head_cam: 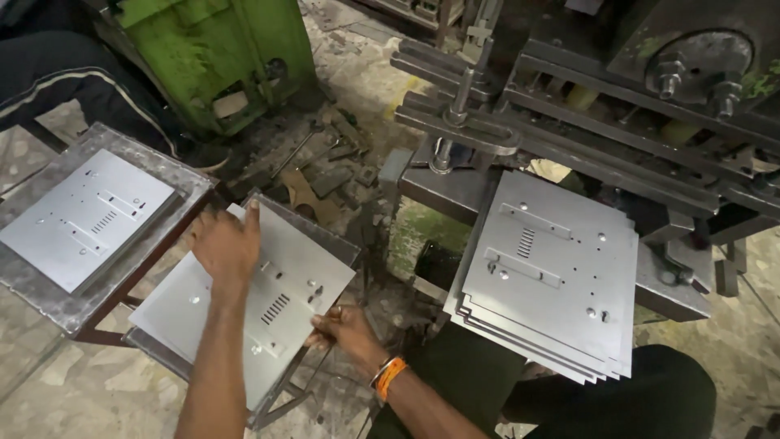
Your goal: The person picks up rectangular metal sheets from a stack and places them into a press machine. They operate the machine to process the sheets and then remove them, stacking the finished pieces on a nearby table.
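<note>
Left hand: the left hand (226, 244) is laid flat, fingers spread, on the upper left part of a punched metal sheet (284, 313); nothing is clasped by it.
Right hand: the right hand (345, 329) is closed on the near right edge of the same sheet, which is pinched between thumb and fingers; an orange wristband (388, 375) is worn at the wrist.
Punched metal sheet: it is seen lying flat on a low metal stand (280, 402), between the person's knees and the steel table; slots, round holes and a row of vent slits are cut into it.
Steel table: a steel table (32, 284) is placed at the left, just beside the stand, and a single sheet (81, 219) of the same pattern is laid on it.
Stack of sheets: a stack of sheets (552, 276) is rested on the bed of a press machine (617, 106) at the right, well apart from both hands.
Green machine: a green machine (219, 57) is seen at the top left, with metal scraps (325, 175) strewn on the floor beside it.
</note>
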